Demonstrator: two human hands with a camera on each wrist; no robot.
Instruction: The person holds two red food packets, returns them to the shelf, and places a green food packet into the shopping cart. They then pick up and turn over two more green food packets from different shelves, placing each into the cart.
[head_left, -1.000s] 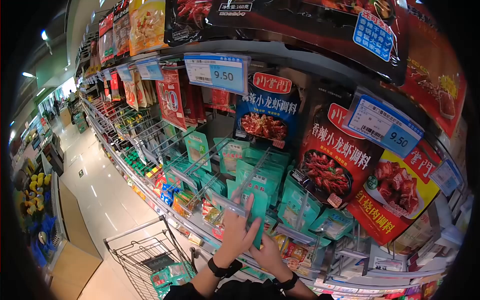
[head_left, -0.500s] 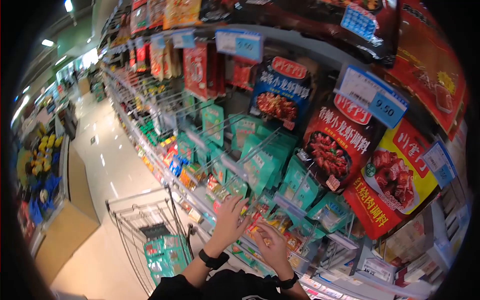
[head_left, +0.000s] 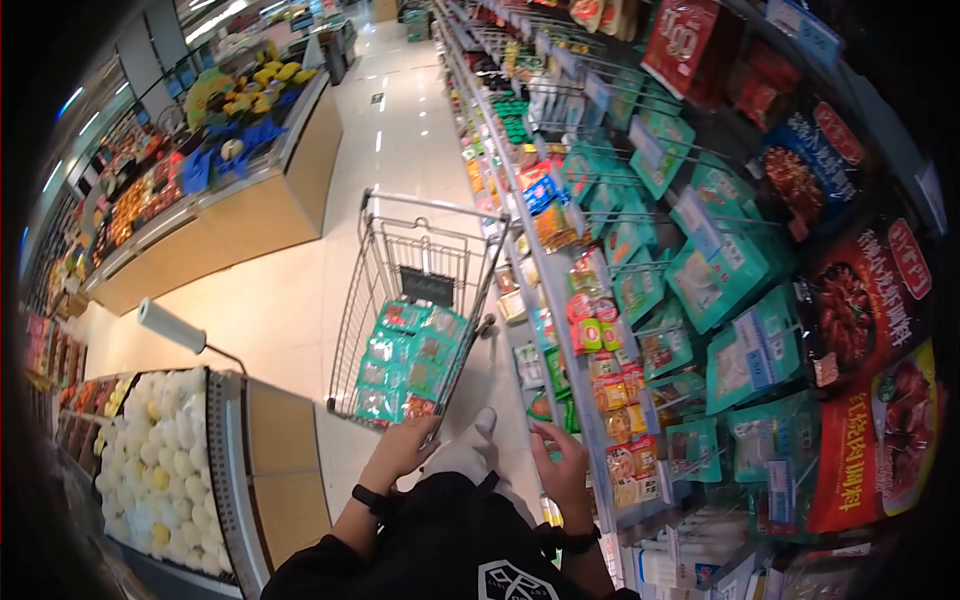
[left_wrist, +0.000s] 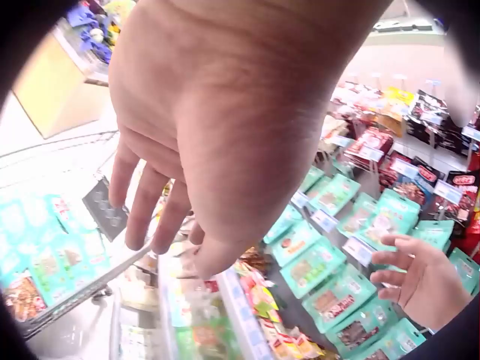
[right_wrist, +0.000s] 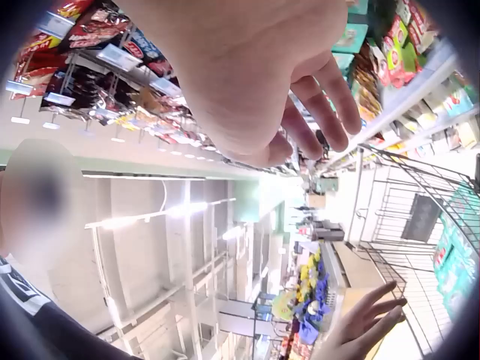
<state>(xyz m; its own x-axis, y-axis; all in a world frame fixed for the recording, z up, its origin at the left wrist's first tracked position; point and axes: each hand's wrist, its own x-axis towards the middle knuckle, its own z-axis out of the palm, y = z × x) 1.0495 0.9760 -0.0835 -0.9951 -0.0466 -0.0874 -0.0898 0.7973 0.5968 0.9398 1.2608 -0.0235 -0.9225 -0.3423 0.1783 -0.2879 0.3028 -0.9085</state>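
Note:
My left hand [head_left: 405, 447] is beside the near end of a wire shopping cart [head_left: 345, 335], its fingers overlapping the rim in the head view. In the left wrist view the fingers hang loosely, with nothing held. Flat green packets [head_left: 410, 350] lie in rows inside the cart. My right hand [head_left: 562, 468] hovers in front of the shelf edge, fingers loosely bent and holding nothing, as the left wrist view also shows. More green packets [head_left: 715, 280] hang on hooks along the shelf to the right.
A produce stand [head_left: 230, 190] lies across the aisle at the left. Nearer stands a display of pale round produce [head_left: 160, 470] with a white roller [head_left: 170, 325] above its edge. Red and yellow seasoning packets [head_left: 875, 450] hang at the right. Tiled floor [head_left: 395, 150] runs ahead.
Both hands were at a green packet on the shelf, then came away without it. They are now lower and farther apart, the left beside the cart. The head view has turned left and down.

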